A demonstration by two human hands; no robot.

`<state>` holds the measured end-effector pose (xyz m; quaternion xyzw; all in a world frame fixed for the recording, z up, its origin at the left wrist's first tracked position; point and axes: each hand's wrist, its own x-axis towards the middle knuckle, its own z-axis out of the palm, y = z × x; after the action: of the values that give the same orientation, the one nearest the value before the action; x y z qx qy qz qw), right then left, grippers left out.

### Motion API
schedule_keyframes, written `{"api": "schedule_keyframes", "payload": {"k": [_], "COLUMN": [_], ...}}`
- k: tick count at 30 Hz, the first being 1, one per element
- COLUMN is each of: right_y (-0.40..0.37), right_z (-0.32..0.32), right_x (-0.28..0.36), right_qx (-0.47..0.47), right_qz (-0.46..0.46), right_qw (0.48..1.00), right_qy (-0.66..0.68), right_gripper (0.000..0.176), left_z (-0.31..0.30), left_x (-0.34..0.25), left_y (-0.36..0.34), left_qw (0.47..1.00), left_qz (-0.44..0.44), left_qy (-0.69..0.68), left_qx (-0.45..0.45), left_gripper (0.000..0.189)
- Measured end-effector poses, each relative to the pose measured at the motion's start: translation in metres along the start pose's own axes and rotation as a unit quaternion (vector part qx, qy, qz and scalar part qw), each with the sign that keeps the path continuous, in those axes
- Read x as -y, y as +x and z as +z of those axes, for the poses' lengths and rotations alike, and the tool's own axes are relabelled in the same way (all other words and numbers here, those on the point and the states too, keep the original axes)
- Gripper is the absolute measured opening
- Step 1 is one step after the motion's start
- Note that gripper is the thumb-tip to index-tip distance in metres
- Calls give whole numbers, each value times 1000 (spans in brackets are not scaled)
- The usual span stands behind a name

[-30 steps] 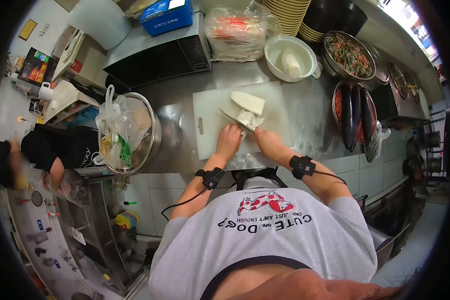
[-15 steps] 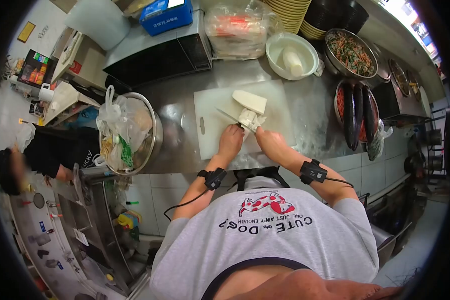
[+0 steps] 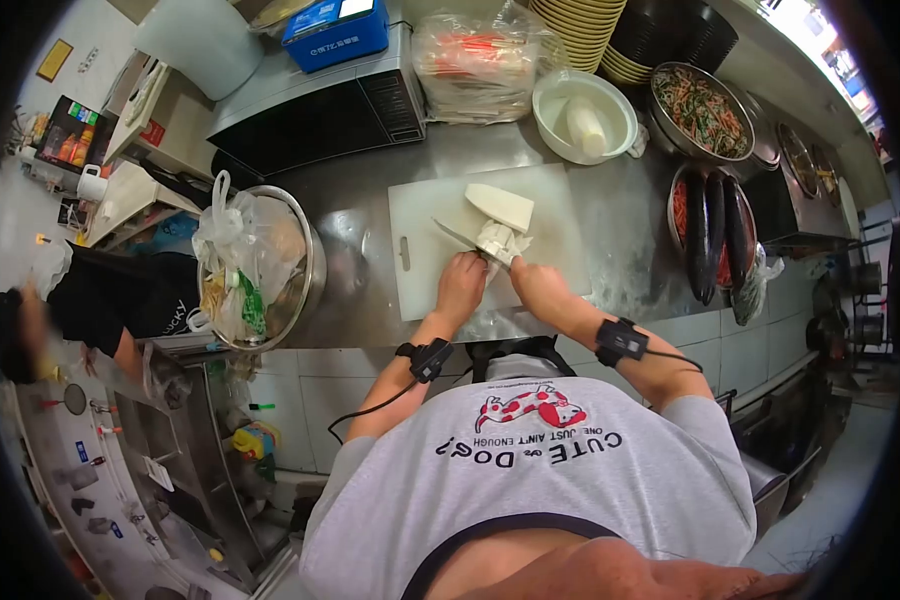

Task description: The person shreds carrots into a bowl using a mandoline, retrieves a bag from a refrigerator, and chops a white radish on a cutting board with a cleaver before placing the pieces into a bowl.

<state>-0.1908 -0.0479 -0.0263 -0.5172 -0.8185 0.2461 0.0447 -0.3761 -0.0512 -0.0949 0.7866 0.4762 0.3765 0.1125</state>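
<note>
A white cutting board [image 3: 420, 200] lies on the metal counter. On it rest a large white peeled vegetable piece [image 3: 500, 207], which looks like radish, and a small heap of white slices [image 3: 502, 240]. A knife [image 3: 454, 233] lies slantwise beside the heap, its blade pointing to the far left and partly covered by slices. My right hand [image 3: 543, 288] is closed at the knife's near right end; the handle is hidden in it. My left hand [image 3: 461, 286] is closed by the slices and the blade, and whatever its fingertips grip is hidden.
A white bowl [image 3: 620, 105] with a peeled white vegetable [image 3: 585, 125] stands behind the board. To the right are a bowl of shredded vegetables [image 3: 700, 110] and several eggplants [image 3: 715, 235]. A steel basin [image 3: 315, 270] with bags stands left; a person [image 3: 120, 300] is beyond.
My hands stay almost in place over the board. The white slices have shifted slightly against the knife. The person at the left has moved an arm.
</note>
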Motion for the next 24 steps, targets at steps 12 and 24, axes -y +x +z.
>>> {"api": "schedule_keyframes", "payload": {"k": [12,24], "right_y": [-10,1], "right_z": [13,9], "right_x": [3,5], "right_qx": [6,2], "right_qz": [8,-5], "right_qw": [1000,1000], "right_qy": [-5,-26], "right_gripper": [9,8], "left_z": [4,-1], "left_x": [-1,3], "left_y": [-17,-7], "left_qw": [999,1000], "left_qz": [-35,-3], "left_qy": [12,22], "left_qx": [36,-14], "left_gripper": [11,8]}}
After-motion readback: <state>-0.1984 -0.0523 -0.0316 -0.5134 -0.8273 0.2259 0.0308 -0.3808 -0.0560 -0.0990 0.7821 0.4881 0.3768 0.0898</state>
